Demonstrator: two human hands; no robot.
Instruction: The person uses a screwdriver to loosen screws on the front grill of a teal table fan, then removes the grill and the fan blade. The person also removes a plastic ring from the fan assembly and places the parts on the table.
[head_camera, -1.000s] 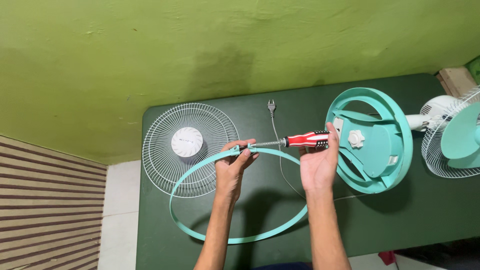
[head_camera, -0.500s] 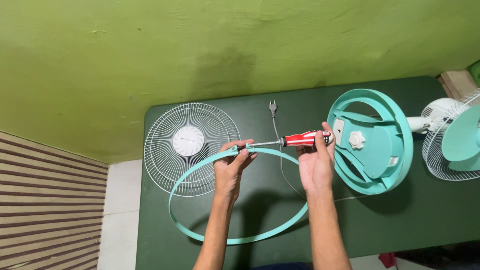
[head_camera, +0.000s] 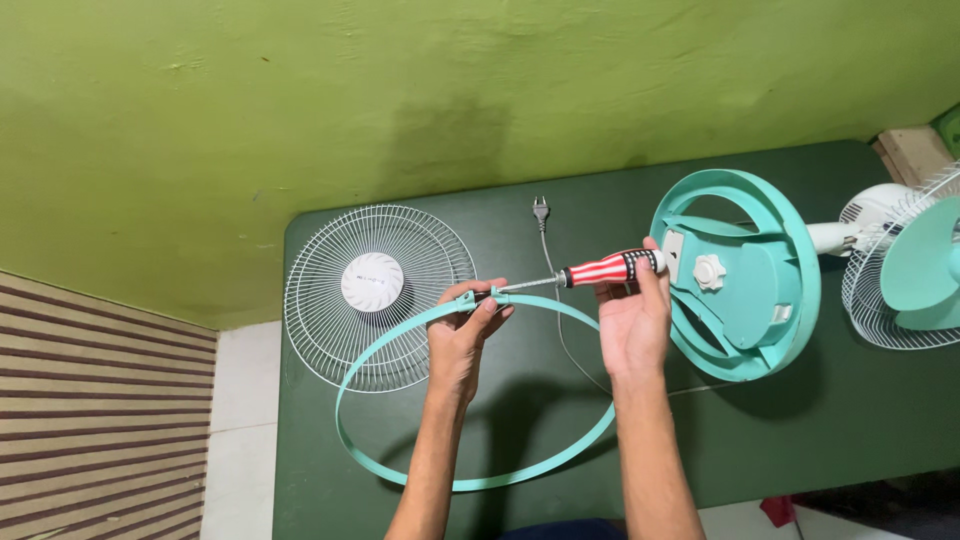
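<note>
Head view: left hand (head_camera: 462, 335) pinches the ring (head_camera: 400, 345) clasp; right hand (head_camera: 632, 325) grips the screwdriver (head_camera: 590, 271). Best keep the tip square in the screw and the clasp steady.

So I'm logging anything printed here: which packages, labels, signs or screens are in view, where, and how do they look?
No packages, signs or screens.
Badge: round white cap at the centre of the white wire fan guard, faint grey print, left of the left hand.
Screwdriver: red handle with white stripes, in the right hand.
</note>
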